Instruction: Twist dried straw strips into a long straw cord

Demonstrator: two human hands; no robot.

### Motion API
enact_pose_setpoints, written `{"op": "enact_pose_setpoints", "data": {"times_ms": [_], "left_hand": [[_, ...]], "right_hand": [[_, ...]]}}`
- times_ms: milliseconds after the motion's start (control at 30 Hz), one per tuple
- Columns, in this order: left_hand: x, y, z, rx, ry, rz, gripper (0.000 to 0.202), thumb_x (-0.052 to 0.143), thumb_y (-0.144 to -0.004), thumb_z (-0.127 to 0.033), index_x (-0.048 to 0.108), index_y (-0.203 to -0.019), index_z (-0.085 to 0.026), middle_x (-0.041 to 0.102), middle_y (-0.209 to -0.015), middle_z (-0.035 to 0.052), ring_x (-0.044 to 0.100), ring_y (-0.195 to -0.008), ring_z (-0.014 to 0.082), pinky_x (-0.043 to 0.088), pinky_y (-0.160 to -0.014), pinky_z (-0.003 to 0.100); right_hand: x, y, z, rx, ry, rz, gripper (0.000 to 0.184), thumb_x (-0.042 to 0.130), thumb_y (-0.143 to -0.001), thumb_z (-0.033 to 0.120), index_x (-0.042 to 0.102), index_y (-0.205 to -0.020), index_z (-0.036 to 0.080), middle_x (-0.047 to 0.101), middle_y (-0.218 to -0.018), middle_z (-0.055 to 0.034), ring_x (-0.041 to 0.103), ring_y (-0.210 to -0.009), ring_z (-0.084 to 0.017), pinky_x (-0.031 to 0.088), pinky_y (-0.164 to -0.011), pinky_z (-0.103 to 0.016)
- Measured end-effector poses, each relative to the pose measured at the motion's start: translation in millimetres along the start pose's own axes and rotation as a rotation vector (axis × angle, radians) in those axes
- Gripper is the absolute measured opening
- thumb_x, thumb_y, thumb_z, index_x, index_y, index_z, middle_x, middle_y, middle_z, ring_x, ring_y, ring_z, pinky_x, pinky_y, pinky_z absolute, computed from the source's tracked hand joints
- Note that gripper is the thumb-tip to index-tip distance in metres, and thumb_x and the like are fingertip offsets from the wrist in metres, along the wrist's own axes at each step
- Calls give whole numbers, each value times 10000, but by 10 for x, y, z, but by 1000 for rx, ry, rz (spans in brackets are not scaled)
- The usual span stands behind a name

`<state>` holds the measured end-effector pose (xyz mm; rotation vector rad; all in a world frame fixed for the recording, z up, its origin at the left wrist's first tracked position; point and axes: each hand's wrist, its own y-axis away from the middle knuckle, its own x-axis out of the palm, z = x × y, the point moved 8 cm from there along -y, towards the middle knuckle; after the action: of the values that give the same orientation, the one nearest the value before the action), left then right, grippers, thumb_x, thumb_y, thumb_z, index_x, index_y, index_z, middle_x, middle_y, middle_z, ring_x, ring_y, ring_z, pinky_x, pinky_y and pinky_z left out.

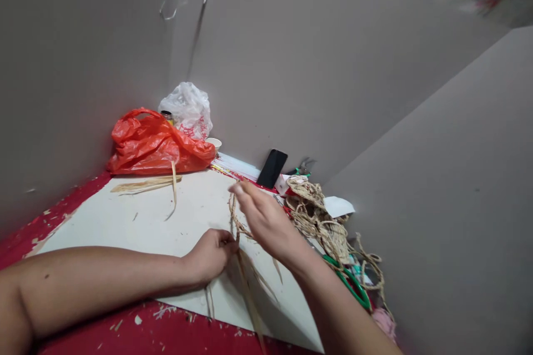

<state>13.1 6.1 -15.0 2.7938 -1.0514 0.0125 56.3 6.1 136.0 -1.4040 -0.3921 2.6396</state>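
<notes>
My left hand rests low over the white board, its fingers pinched on a thin twisted straw cord. Loose flat straw strands trail from that pinch toward the board's near edge. My right hand is just above and to the right, its fingers pressed together at the upper end of the cord. The cord makes a small loop between the two hands, and part of it is hidden behind my right palm. A few dried straw strips lie farther back on the white board.
A red plastic bag and a white plastic bag stand at the back left. A black phone leans by the wall. Coiled straw cord, green-handled scissors and pliers lie on the right. Grey walls close in the red table.
</notes>
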Motion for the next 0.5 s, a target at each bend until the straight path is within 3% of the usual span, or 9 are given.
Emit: {"op": "enact_pose_setpoints", "data": {"times_ms": [100, 200, 367, 500], "left_hand": [[43, 24, 31, -38, 69, 43, 188, 523, -731, -326, 508, -645, -159, 354, -418, -87, 275, -413, 68, 200, -449, 212], [68, 53, 46, -92, 117, 62, 223, 549, -723, -361, 490, -634, -165, 332, -399, -101, 238, -381, 54, 169, -424, 207], [94, 97, 26, -194, 148, 81, 224, 557, -726, -354, 501, -616, -167, 317, -373, -104, 214, -354, 49, 166, -404, 207], [98, 88, 15, -194, 133, 83, 225, 558, -728, -357, 523, -618, -163, 314, -377, -99, 230, -362, 52, 175, -407, 207]], "right_hand": [[-131, 408, -473, 183, 64, 45, 279, 384, -906, 442, 521, -918, 200, 515, -581, 30, 486, -537, -153, 331, -515, -241], [-108, 804, -778, 263, 42, 111, 259, 432, -889, 435, 512, -971, 203, 527, -583, 29, 505, -543, -165, 337, -517, -250], [90, 1072, -880, 211, -117, 74, 327, 329, -941, 343, 546, -743, 200, 548, -606, 3, 503, -559, -148, 379, -550, -249], [196, 1061, -905, 211, -273, 33, 287, 432, -904, 339, 671, -889, 181, 663, -790, -63, 600, -752, -194, 467, -701, -291]]}}
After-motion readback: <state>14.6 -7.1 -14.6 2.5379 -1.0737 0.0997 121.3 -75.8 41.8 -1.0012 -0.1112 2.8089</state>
